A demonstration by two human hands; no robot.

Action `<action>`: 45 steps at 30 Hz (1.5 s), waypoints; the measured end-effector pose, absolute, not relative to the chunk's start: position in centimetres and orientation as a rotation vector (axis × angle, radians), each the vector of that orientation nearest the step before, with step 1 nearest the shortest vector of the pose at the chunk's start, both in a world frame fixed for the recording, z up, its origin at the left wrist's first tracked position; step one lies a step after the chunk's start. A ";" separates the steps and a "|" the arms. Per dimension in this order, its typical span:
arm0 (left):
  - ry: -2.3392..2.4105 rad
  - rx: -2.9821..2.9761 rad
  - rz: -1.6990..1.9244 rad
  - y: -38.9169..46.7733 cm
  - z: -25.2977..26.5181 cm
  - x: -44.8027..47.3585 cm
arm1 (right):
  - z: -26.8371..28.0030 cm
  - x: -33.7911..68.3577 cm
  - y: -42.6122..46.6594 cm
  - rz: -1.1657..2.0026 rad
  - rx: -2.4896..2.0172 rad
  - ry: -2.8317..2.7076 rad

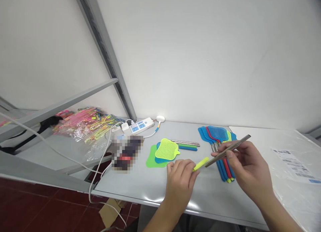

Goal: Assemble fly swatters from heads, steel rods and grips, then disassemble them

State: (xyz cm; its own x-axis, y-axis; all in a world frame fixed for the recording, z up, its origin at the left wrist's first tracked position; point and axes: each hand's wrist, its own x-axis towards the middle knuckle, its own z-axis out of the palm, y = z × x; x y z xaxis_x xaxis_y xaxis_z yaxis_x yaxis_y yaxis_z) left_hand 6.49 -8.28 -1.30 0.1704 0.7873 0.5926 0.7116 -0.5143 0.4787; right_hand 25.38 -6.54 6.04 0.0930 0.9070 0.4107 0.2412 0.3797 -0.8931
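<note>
A grey table (135,186) was backed by a white wall (188,58). A yellow handle (201,163) was gripped by the fingers of the left hand (179,178); a metal rod (223,154) was pinched in those of the right hand (250,168), one end just beside the handle. Swatters (218,134) were partly covered by the right hand. Mesh heads (167,149) were stacked farther left. On the shelf (60,155), clear plastic bags (96,151) were filled with pink and yellow pieces (80,120).

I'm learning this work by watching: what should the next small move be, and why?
I'd probably bring the lower end of the metal rod or rods in the right hand into line with the free tip of the yellow handle in the left hand. The ends sit close but don't line up, and the swatters by the right hand have metal between handle and head.
</note>
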 end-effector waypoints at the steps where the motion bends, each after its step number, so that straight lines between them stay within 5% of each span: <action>1: 1.446 2.284 1.336 -8.8 -0.8 6.3 | 6.2 24.8 -6.9 0.718 -1.054 -1.415; 9: 1.307 1.949 1.673 -10.3 -1.2 5.3 | 7.0 20.7 -8.5 0.791 -0.809 -1.328; 29: 1.313 1.699 1.465 -9.4 -4.7 5.7 | 4.4 19.4 -7.9 0.982 -1.031 -1.941; 45: 1.066 1.452 1.074 -9.5 -1.6 5.7 | 2.6 15.6 -7.4 1.516 -0.893 -1.082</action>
State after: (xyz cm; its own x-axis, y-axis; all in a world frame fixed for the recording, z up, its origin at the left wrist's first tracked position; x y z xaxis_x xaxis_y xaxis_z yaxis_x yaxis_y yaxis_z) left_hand 5.73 -9.51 -1.58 0.2177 0.9716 0.0934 0.0862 -0.1144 0.9897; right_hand 15.64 -7.42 2.64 -0.1996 0.9799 -0.0068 -0.3120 -0.0701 -0.9475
